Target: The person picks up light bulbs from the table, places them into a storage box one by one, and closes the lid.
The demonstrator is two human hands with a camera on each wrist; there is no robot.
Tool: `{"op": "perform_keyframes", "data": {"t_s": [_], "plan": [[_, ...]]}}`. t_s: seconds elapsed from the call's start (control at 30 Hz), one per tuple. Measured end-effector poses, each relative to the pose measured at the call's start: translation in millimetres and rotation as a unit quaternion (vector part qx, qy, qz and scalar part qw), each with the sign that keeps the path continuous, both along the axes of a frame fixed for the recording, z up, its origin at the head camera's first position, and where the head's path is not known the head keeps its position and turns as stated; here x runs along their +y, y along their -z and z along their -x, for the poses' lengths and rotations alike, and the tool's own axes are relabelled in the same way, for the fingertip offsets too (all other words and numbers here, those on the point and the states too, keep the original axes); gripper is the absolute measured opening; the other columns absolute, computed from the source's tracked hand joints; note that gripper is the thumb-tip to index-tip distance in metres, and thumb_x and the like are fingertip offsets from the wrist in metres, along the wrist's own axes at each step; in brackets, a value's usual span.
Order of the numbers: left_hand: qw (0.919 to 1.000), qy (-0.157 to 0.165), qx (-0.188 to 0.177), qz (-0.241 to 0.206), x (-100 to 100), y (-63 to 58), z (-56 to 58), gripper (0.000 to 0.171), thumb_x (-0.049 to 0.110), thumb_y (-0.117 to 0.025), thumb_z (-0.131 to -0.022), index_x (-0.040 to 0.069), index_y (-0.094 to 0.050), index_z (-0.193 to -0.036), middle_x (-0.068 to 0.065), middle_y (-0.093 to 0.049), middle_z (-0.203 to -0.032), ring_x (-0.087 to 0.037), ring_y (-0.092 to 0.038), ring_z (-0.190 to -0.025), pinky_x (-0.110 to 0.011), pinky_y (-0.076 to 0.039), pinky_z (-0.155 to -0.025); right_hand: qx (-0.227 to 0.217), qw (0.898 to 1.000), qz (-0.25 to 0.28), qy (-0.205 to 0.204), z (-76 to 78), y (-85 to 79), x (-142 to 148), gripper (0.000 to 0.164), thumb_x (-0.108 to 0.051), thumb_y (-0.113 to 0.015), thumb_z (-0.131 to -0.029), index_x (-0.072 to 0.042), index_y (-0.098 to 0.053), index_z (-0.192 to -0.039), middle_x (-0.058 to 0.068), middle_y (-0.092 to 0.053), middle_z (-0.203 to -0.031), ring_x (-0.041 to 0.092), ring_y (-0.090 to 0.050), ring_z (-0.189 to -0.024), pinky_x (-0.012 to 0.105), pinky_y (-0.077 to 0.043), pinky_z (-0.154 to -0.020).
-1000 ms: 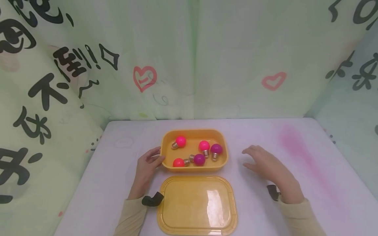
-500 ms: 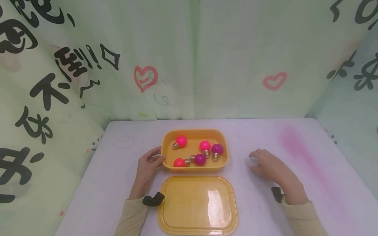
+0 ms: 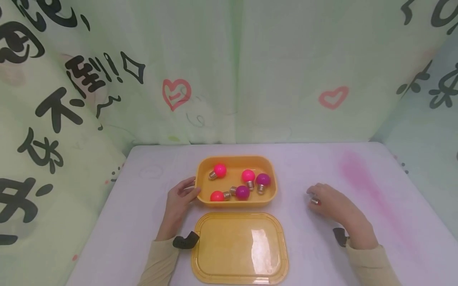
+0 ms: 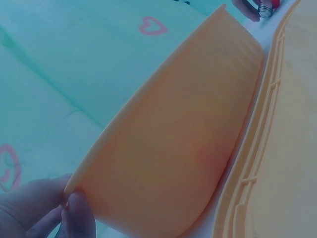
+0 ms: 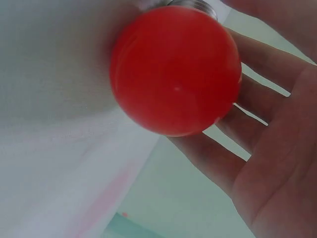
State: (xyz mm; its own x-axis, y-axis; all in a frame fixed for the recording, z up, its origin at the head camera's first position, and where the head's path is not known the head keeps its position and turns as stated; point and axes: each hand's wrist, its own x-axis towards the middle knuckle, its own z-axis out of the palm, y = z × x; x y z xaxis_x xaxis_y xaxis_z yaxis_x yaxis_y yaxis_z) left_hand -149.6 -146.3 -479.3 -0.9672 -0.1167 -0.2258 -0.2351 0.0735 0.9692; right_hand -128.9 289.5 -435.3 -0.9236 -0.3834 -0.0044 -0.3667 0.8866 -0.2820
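A yellow-orange plastic box (image 3: 229, 203) stands on the table with several toy light bulbs lying in it, such as a pink bulb (image 3: 220, 171) and a purple bulb (image 3: 242, 193). My left hand (image 3: 179, 202) pinches the box's left rim between thumb and fingers, as the left wrist view also shows. Right of the box, low over the table, my right hand (image 3: 330, 204) holds a red light bulb (image 5: 176, 72) by thumb and fingers. Its metal screw base (image 3: 315, 201) shows in the head view; the thumb's tip lies outside the right wrist view.
A yellow lid (image 3: 239, 248) lies flat on the table in front of the box. The white table (image 3: 297, 167) bears a pink stain (image 3: 361, 182) on its right side. A pale green curtain (image 3: 279, 71) with drawings hangs behind and at the sides.
My right hand has drawn away to the right and slightly nearer, and the bulb's metal base has come into sight at its fingers. The left hand and the box stay put.
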Motion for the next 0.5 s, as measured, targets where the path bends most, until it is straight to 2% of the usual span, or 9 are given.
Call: {"op": "perform_keyframes", "data": {"t_s": [0.2,0.5], "plan": [[1.0,0.001,0.003,-0.002,-0.2,-0.3,-0.3,0.044,0.021,-0.074,-0.091,0.017,-0.061,-0.133,-0.007,-0.06,-0.132,-0.022,-0.062,-0.113,-0.025,-0.057,-0.088,-0.004,1.0,-0.007,0.009,-1.3,3.4,2.4,0.027,-0.007,-0.076,-0.081,0.005,-0.067,-0.103,0.007,-0.066,-0.089,0.025,-0.063,-0.083,0.047,-0.055,-0.08],[1.0,0.001,0.002,0.0,0.0,-1.4,-0.6,0.044,0.021,-0.073,-0.091,0.017,-0.061,-0.133,-0.007,-0.059,-0.132,-0.021,-0.062,-0.113,-0.024,-0.057,-0.087,-0.028,0.999,-0.012,0.019,-1.5,1.8,1.9,0.024,-0.008,-0.076,-0.082,0.002,-0.067,-0.102,0.005,-0.065,-0.087,0.02,-0.059,-0.078,0.045,-0.055,-0.075]]}}
